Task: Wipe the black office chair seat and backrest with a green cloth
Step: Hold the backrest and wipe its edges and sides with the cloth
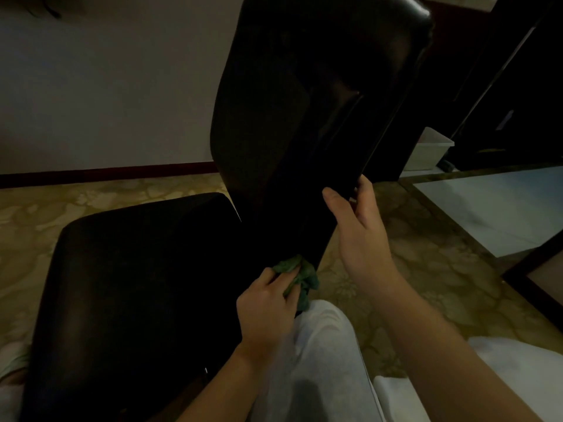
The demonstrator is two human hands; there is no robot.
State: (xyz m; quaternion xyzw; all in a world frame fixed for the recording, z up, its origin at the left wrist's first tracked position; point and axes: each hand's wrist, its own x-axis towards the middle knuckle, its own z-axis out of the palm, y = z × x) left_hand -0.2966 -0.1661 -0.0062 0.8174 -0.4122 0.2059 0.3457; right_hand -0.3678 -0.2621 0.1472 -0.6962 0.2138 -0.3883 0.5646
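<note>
The black office chair fills the middle of the head view: its seat (pixel 137 284) lies at the lower left and its tall backrest (pixel 304 102) rises up the centre. My left hand (pixel 268 306) grips a bunched green cloth (pixel 300 277) and holds it against the bottom of the backrest, where it meets the seat. My right hand (pixel 356 220) holds the backrest's right edge a little higher, thumb on the front face and fingers curled behind the edge.
Patterned beige carpet (pixel 411 254) surrounds the chair. A white lidded box (pixel 429 149) sits behind the backrest by dark furniture (pixel 518 86). A pale floor panel (pixel 493 208) lies to the right. My light-trousered knees (pixel 320 360) are just below the cloth.
</note>
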